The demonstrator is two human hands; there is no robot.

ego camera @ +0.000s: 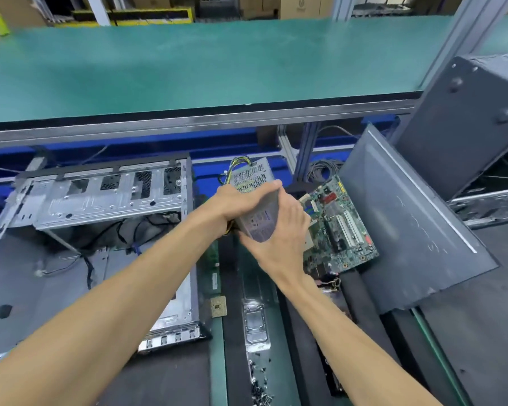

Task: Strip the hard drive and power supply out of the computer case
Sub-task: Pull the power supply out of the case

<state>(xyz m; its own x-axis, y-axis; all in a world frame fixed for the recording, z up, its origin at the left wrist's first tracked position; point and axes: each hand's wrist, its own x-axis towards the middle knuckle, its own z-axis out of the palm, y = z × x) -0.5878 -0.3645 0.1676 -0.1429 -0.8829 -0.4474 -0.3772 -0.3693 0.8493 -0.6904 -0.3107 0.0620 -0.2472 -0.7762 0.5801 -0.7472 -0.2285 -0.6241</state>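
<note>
At far left, the open computer case (94,230) lies on the tabletop (170,373), holding loose cables; no hard drive is visible inside. Right of it, the left hand (241,197) and right hand (279,230) each have their grip clamped on the power supply (255,197), lifted clear beside a motherboard (340,230). The supply seems out.
</note>
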